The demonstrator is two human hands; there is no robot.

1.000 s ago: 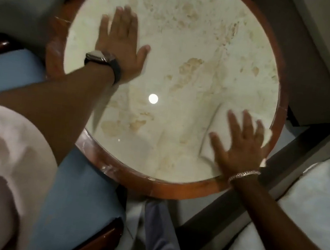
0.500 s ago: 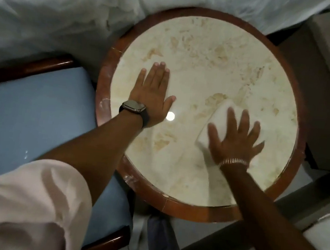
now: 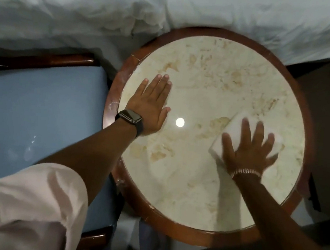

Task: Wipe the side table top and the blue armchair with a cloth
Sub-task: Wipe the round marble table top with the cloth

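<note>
Cloth point(image 3: 235, 124) slid rightward under flat, spread right hand point(image 3: 249, 148), left hand point(image 3: 151, 111) flat, open on side table top point(image 3: 215, 85)

The surface point(image 3: 205, 78) is showing cream stone mottled tan inside a red-brown rim; the cloth point(image 3: 235, 126) is looking white, the armchair point(image 3: 39, 111) blue, the bedding point(image 3: 71, 3) pale.

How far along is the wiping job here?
Nothing looks finished. In hand: the right hand presses the cloth flat on the table top, while the left hand rests on it, empty. Left: the blue armchair, whose seat shows pale smudges.
</note>
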